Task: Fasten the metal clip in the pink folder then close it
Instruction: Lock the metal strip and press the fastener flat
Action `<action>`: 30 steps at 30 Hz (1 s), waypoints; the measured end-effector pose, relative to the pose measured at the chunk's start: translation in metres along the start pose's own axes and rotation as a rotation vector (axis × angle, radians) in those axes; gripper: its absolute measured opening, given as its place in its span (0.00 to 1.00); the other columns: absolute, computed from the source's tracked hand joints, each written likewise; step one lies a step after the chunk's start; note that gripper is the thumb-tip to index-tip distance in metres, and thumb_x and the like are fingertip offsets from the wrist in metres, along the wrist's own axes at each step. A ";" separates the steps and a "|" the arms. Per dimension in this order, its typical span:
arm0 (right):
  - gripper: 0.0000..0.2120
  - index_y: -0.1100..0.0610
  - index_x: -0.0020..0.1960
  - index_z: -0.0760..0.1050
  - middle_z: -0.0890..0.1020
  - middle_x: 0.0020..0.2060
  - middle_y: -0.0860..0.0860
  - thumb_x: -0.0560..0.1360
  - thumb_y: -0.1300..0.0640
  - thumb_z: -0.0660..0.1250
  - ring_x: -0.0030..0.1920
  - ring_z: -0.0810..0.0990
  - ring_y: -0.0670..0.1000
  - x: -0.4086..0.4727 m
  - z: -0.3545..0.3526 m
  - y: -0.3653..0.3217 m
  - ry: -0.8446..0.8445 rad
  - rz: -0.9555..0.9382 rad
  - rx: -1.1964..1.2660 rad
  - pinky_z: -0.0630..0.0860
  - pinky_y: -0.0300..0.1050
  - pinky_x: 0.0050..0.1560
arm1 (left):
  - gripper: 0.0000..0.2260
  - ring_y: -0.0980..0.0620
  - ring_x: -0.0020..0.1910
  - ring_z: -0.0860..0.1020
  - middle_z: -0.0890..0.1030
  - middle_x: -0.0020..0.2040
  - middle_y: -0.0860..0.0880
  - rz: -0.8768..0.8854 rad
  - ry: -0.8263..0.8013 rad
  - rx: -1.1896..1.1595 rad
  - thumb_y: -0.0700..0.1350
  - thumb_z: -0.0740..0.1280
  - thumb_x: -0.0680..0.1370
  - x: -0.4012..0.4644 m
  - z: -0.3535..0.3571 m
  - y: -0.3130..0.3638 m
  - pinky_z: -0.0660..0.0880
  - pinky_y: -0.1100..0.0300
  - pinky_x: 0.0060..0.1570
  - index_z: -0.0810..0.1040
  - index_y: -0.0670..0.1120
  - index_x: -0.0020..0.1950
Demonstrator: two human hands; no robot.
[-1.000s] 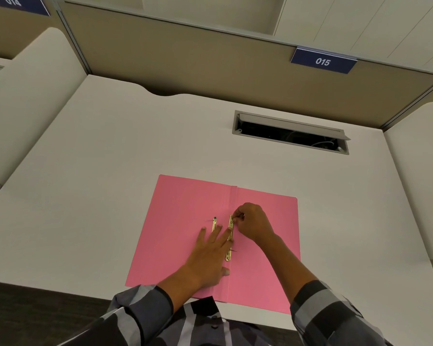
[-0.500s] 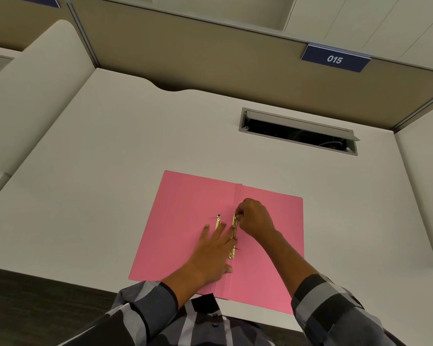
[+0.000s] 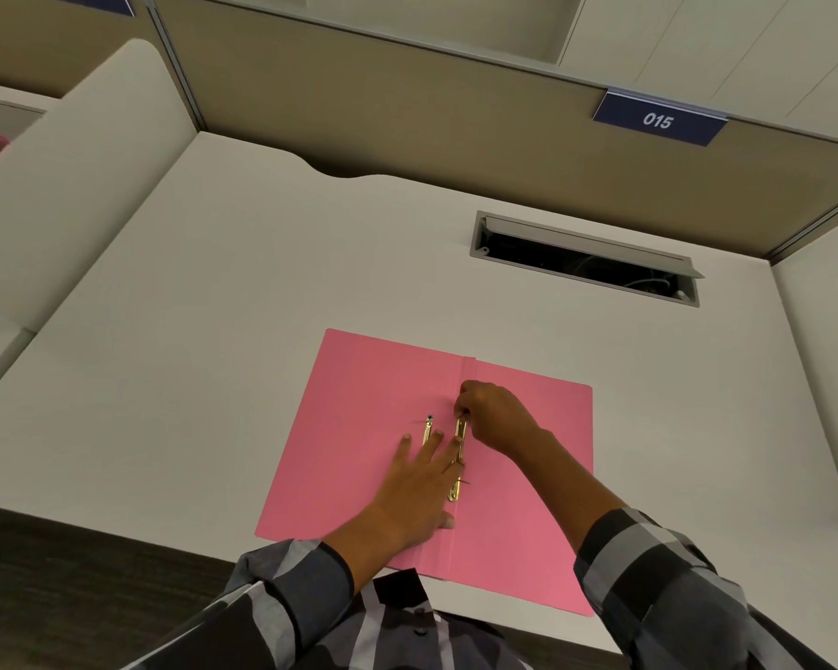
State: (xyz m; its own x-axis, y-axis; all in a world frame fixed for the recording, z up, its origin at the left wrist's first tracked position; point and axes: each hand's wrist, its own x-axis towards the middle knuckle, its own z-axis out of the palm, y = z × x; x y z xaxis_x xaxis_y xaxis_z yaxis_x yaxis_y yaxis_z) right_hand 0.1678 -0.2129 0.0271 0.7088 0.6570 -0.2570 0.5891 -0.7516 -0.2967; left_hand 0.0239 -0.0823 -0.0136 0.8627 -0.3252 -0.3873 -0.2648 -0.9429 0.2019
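While pink folder (image 3: 359,427) lies open under both hands, left hand (image 3: 419,481) presses flat, fingers spread, beside metal clip (image 3: 457,459); right hand (image 3: 497,418) pinches clip's far end by fold.

The pink folder (image 3: 359,427) lies open and flat, its brass metal clip (image 3: 457,476) running along the centre fold

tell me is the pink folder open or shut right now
Open. The pink folder lies spread flat on the desk, both covers showing, with the metal clip exposed along the middle fold.
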 end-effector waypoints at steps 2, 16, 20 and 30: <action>0.09 0.62 0.54 0.87 0.85 0.50 0.56 0.77 0.69 0.71 0.48 0.85 0.55 0.000 -0.002 0.002 0.004 -0.002 0.013 0.84 0.49 0.51 | 0.41 0.40 0.86 0.46 0.49 0.87 0.46 -0.003 -0.006 0.002 0.62 0.69 0.78 0.000 0.000 0.000 0.47 0.29 0.79 0.56 0.48 0.84; 0.08 0.62 0.52 0.88 0.84 0.52 0.57 0.75 0.69 0.74 0.54 0.81 0.55 0.006 -0.008 0.006 -0.009 -0.047 0.047 0.83 0.51 0.54 | 0.40 0.40 0.86 0.44 0.47 0.87 0.46 0.000 -0.013 0.005 0.61 0.68 0.79 0.000 0.002 0.000 0.47 0.29 0.79 0.55 0.49 0.85; 0.08 0.60 0.53 0.89 0.84 0.54 0.56 0.75 0.67 0.75 0.56 0.80 0.54 0.006 -0.010 0.009 -0.007 -0.056 0.035 0.82 0.50 0.55 | 0.40 0.40 0.86 0.44 0.47 0.87 0.46 0.002 -0.009 -0.006 0.61 0.69 0.79 0.000 0.004 0.000 0.46 0.29 0.79 0.55 0.49 0.85; 0.08 0.57 0.54 0.89 0.83 0.59 0.55 0.76 0.61 0.76 0.58 0.79 0.53 -0.002 -0.005 0.014 0.069 -0.041 0.071 0.82 0.49 0.56 | 0.40 0.40 0.86 0.44 0.46 0.87 0.46 0.000 -0.015 0.006 0.62 0.68 0.79 -0.001 0.005 -0.001 0.47 0.29 0.79 0.54 0.50 0.85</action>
State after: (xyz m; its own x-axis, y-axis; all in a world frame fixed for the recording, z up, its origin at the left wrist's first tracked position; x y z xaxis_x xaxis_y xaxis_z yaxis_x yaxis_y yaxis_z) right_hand 0.1766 -0.2250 0.0285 0.7113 0.6795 -0.1797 0.5910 -0.7166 -0.3703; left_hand 0.0213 -0.0815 -0.0178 0.8563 -0.3258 -0.4008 -0.2670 -0.9434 0.1966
